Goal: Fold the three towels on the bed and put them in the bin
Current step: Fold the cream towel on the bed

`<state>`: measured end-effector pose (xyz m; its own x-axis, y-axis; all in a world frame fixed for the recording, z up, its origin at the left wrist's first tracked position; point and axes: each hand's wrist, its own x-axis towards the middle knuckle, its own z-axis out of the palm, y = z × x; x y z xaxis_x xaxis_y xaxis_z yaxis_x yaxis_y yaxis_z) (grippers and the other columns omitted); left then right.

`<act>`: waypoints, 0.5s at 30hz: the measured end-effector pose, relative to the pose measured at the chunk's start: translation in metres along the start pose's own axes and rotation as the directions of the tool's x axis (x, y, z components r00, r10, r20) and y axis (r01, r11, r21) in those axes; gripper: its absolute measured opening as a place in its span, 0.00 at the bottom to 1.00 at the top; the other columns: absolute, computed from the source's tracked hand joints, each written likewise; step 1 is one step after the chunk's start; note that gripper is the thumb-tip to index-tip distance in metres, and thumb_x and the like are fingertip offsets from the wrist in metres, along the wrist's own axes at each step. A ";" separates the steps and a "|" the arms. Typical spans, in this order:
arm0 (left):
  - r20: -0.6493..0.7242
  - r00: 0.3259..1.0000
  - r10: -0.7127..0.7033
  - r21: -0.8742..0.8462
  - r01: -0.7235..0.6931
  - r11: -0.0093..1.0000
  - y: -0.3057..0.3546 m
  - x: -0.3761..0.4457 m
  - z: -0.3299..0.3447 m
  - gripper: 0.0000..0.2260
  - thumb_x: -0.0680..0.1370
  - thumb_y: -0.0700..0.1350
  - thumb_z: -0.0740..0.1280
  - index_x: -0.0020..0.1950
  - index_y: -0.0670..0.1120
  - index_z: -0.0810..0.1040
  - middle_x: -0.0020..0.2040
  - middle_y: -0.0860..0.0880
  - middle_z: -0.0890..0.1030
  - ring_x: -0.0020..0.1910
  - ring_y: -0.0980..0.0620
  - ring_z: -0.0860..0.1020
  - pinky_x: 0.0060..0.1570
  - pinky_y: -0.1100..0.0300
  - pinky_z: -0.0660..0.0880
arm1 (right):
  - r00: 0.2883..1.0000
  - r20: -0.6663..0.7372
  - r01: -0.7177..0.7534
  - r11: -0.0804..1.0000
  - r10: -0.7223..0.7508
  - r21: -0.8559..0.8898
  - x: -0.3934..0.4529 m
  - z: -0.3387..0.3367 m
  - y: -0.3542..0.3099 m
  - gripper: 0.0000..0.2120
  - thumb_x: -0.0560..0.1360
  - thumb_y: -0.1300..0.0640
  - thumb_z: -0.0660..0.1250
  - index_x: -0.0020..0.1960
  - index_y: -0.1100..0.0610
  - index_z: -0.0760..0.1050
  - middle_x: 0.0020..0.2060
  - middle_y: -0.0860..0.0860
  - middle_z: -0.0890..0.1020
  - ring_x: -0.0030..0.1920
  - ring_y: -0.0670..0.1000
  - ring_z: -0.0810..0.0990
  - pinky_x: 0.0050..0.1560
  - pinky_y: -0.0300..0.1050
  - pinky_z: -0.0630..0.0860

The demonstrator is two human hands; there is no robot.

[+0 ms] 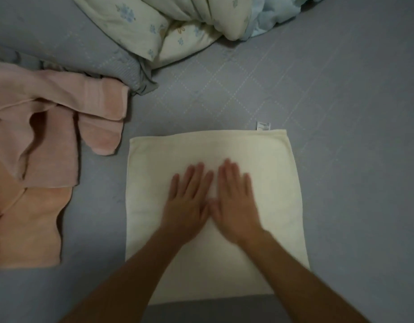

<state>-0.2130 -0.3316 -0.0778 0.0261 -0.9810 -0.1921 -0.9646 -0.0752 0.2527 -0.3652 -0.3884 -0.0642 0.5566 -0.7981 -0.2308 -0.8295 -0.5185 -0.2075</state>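
Observation:
A cream towel point(266, 159) lies flat on the grey bed sheet point(352, 101), folded into a rectangle, with a small white label at its far right corner. My left hand point(189, 201) and my right hand point(236, 201) rest flat on its middle, side by side, fingers spread, palms down, holding nothing. At the left lies a crumpled pink towel point(61, 117), and partly under it an orange towel point(31, 227). No bin is in view.
A floral cream and pale blue quilt point(178, 22) is bunched at the top of the bed. A grey-blue pillow point(96, 54) lies behind the pink towel. Bare sheet stretches to the right of the cream towel.

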 end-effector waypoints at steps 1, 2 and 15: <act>0.008 1.000 -0.010 0.011 0.010 1.000 -0.007 -0.013 0.009 0.28 0.80 0.56 0.51 0.79 0.49 0.53 0.80 0.45 0.53 0.79 0.44 0.52 0.75 0.42 0.51 | 0.999 0.030 0.027 1.000 -0.028 0.003 -0.010 0.010 -0.006 0.35 0.79 0.43 0.52 0.79 0.62 0.50 0.79 0.60 0.50 0.79 0.59 0.46 0.75 0.62 0.49; 0.012 0.999 -0.038 0.020 0.038 0.999 -0.019 -0.028 0.017 0.28 0.81 0.57 0.50 0.80 0.50 0.52 0.80 0.46 0.51 0.79 0.44 0.51 0.75 0.43 0.50 | 0.998 0.058 0.040 0.999 -0.039 -0.007 -0.021 0.019 -0.005 0.35 0.79 0.43 0.52 0.79 0.61 0.49 0.79 0.58 0.48 0.79 0.57 0.45 0.75 0.61 0.49; -0.019 0.991 -0.134 0.027 0.134 0.991 -0.023 -0.114 -0.002 0.29 0.81 0.54 0.51 0.79 0.43 0.53 0.80 0.42 0.52 0.79 0.42 0.51 0.74 0.39 0.50 | 0.938 0.028 -0.345 0.939 0.345 -0.008 -0.097 0.005 0.070 0.38 0.78 0.43 0.48 0.79 0.65 0.44 0.79 0.62 0.46 0.79 0.60 0.43 0.76 0.63 0.46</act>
<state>-0.1933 -0.2183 -0.0596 0.1600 -0.9654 -0.2060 -0.9591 -0.2014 0.1988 -0.4767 -0.3460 -0.0614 0.2377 -0.9189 -0.3147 -0.9708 -0.2141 -0.1081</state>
